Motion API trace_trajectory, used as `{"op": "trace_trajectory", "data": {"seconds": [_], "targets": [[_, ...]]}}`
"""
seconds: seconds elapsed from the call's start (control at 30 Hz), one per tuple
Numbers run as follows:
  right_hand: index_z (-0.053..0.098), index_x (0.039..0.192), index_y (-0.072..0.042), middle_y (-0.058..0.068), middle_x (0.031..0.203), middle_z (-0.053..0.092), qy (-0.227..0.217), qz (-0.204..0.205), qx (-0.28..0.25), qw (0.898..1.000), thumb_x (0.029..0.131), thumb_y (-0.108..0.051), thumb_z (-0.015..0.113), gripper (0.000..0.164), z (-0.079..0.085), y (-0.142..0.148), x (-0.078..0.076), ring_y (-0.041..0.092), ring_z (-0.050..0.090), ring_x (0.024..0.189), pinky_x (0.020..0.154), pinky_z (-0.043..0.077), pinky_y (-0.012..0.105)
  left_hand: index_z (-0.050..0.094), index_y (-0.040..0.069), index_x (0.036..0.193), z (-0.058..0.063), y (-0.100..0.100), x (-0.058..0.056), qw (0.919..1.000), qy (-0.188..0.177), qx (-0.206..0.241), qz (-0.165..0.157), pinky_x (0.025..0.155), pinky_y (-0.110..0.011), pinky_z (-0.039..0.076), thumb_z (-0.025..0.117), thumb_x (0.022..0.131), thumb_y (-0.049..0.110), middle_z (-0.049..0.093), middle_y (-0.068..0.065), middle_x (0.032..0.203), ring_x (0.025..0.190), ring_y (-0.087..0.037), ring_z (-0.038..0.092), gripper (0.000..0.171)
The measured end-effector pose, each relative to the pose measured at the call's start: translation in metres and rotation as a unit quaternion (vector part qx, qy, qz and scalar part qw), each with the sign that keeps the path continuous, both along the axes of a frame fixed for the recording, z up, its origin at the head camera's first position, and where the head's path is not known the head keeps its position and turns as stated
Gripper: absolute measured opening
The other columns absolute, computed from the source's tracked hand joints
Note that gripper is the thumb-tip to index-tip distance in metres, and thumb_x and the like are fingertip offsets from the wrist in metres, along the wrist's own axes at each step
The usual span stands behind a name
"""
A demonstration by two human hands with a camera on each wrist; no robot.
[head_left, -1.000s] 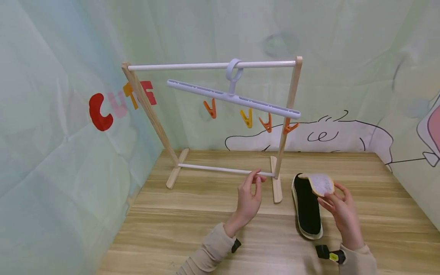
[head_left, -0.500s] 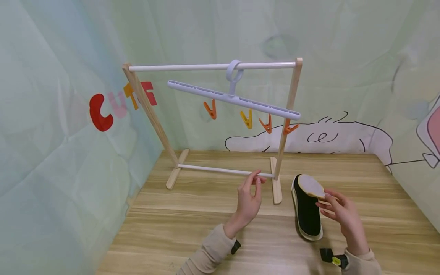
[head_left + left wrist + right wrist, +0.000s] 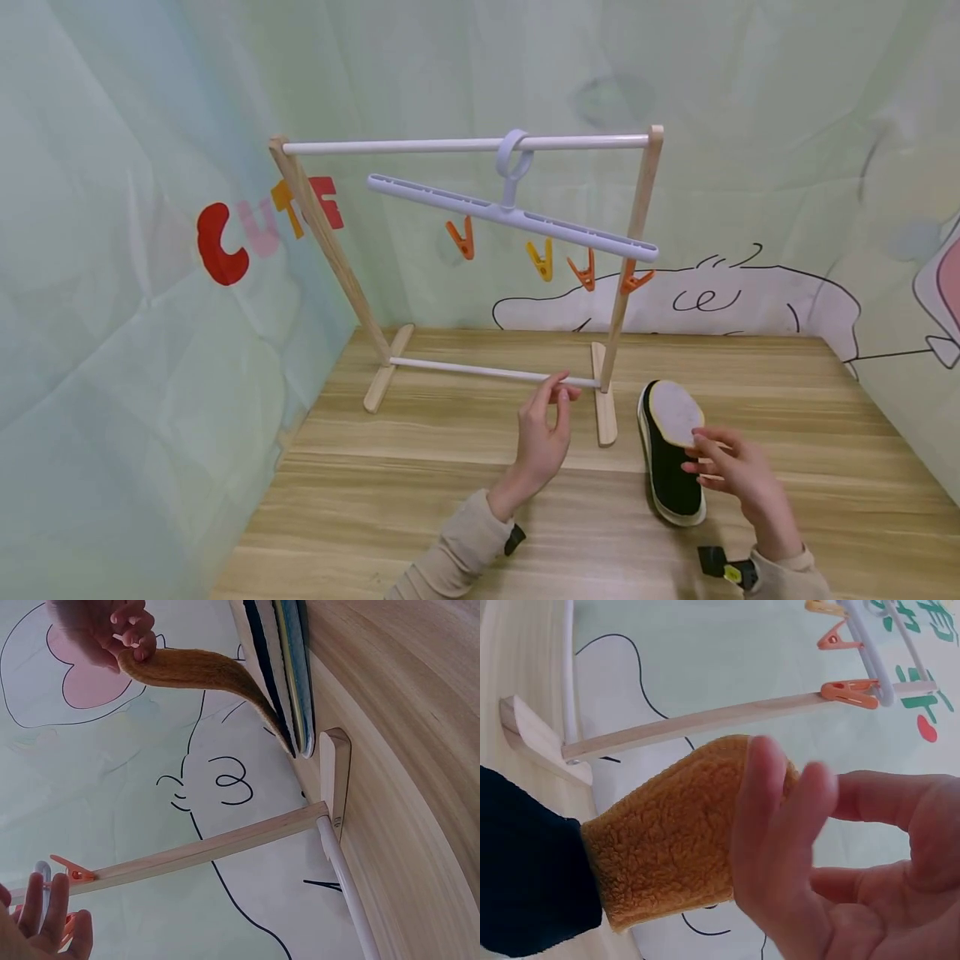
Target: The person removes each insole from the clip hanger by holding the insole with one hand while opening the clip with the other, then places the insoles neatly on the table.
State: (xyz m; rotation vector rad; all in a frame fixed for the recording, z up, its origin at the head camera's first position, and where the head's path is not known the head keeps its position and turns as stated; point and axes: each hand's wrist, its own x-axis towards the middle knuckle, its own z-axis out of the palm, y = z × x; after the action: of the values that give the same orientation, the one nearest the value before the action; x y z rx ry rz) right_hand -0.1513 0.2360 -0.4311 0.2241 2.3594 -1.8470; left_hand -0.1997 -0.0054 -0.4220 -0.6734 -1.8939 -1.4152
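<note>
My right hand pinches the edge of a bendy insole, white on one face and fuzzy brown on the other. The insole curves up from the far end of a stack of insoles, black on top with pale edges; layers show side-on in the left wrist view. In the right wrist view my fingers hide part of the brown face. My left hand holds nothing; its fingers are loosely bent near the rack's lower bar.
A wooden rack stands at the back, its white top bar carrying a lilac hanger. Several orange and yellow clips hang below the hanger. Cloth walls border the wooden table.
The insole went from curled over to showing a flatter white face, and its held end came toward me. My right hand shifted slightly down with it. The left hand stayed still.
</note>
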Motion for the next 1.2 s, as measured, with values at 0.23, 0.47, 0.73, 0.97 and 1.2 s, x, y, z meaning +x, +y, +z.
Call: {"op": "trace_trajectory", "data": {"seconds": [0.23,0.47,0.73,0.97,1.2], "targets": [[0.029,0.128,0.014,0.004,0.088,0.065,-0.036,0.03,0.034,0.998,0.095,-0.02,0.04,0.049,-0.01,-0.003,0.005,0.005,0.064,0.065,0.056,0.051,0.022,0.055,-0.006,0.109,-0.006,-0.001,0.0,1.0,-0.007,-0.001,-0.005,0.071,-0.026,0.051,0.046,0.088,-0.003,0.065,-0.013,0.083,0.078,-0.021,0.063,0.022],[0.028,0.129,0.012,0.006,0.09,0.062,-0.061,0.044,0.029,0.997,0.095,-0.027,0.041,0.053,-0.02,-0.001,0.013,0.006,0.064,0.067,0.056,0.05,0.021,0.055,-0.005,0.108,-0.008,-0.002,0.0,1.0,-0.006,-0.001,-0.006,0.071,-0.026,0.051,0.044,0.09,0.0,0.065,-0.012,0.083,0.078,-0.021,0.062,0.022],[0.029,0.128,0.009,0.008,0.092,0.061,-0.073,0.06,0.048,0.994,0.094,-0.029,0.042,0.053,-0.029,0.001,0.019,0.008,0.064,0.066,0.056,0.05,0.022,0.056,-0.009,0.105,-0.006,-0.001,0.0,0.9999,0.011,-0.009,0.003,0.067,-0.027,0.051,0.047,0.085,-0.009,0.065,-0.015,0.08,0.074,-0.023,0.062,0.022],[0.027,0.128,0.01,0.009,0.09,0.063,-0.072,0.099,0.047,0.991,0.095,-0.032,0.039,0.055,-0.033,0.003,0.02,0.008,0.064,0.066,0.054,0.05,0.022,0.055,-0.014,0.099,0.02,-0.003,0.016,0.9999,0.013,-0.009,0.004,0.066,-0.028,0.051,0.047,0.081,-0.016,0.063,-0.02,0.077,0.071,-0.028,0.061,0.02],[0.026,0.127,0.01,0.009,0.087,0.061,-0.077,0.121,0.048,0.989,0.095,-0.032,0.038,0.054,-0.036,0.004,0.022,0.008,0.064,0.064,0.052,0.049,0.021,0.056,-0.013,0.099,0.014,-0.003,0.012,0.9998,0.017,-0.009,0.005,0.066,-0.028,0.051,0.047,0.081,-0.016,0.063,-0.019,0.077,0.071,-0.027,0.061,0.02]]}}
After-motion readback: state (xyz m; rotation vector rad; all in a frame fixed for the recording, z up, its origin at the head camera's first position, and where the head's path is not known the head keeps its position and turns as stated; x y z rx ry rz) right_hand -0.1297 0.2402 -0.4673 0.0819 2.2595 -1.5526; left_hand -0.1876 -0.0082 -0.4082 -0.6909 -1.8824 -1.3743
